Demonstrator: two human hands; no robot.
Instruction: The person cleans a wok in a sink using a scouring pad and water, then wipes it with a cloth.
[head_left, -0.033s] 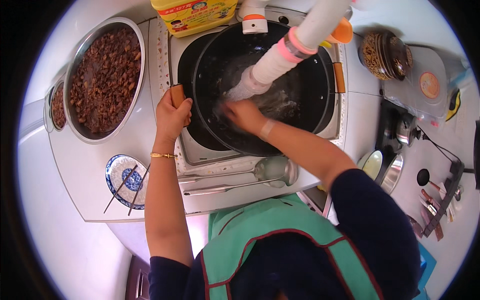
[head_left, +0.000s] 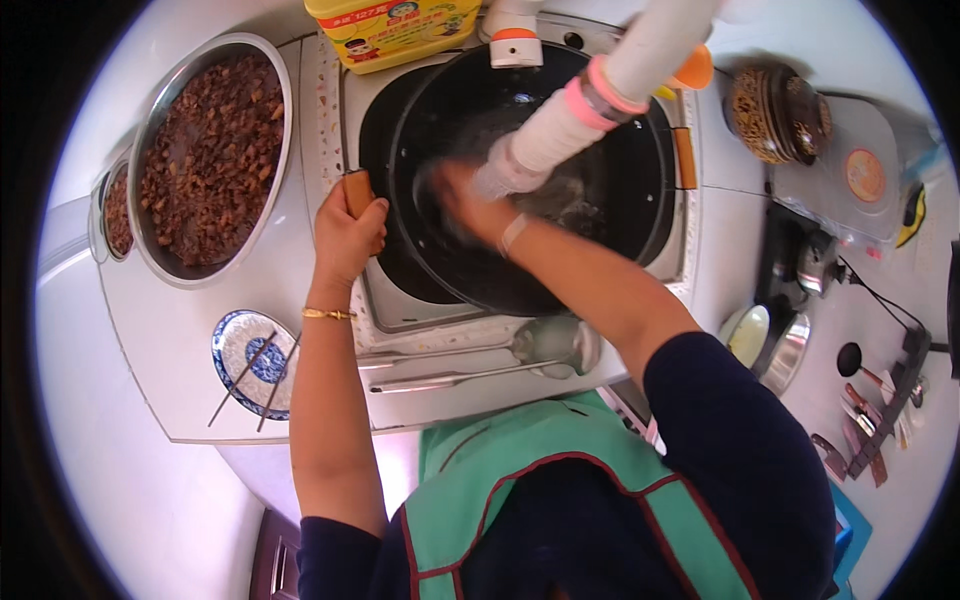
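A large black wok [head_left: 610, 215] with wooden side handles sits in the sink [head_left: 395, 312]. My left hand [head_left: 345, 228] is wrapped round the wok's left wooden handle [head_left: 357, 190]. Inside the wok, my right hand [head_left: 475, 205] is against the inner left side, its fingers smeared by motion; whether they hold anything cannot be made out. A white tube with pink bands [head_left: 550, 135] hangs over the wok, its end right beside my right hand. Some water [head_left: 578, 205] shows in the wok's bottom.
At left stands a steel basin [head_left: 283, 150] of dark brown chopped food, with a smaller container [head_left: 117, 215] beside it. A blue-and-white plate [head_left: 230, 345] bears two chopsticks. Two long-handled utensils [head_left: 440, 380] lie before the sink. Behind is a yellow jug [head_left: 400, 35]; a patterned pot [head_left: 765, 115] stands right.
My right hand has shifted a little left and away from me along the inside of the wok. My left hand keeps its hold on the handle. The view has shifted slightly.
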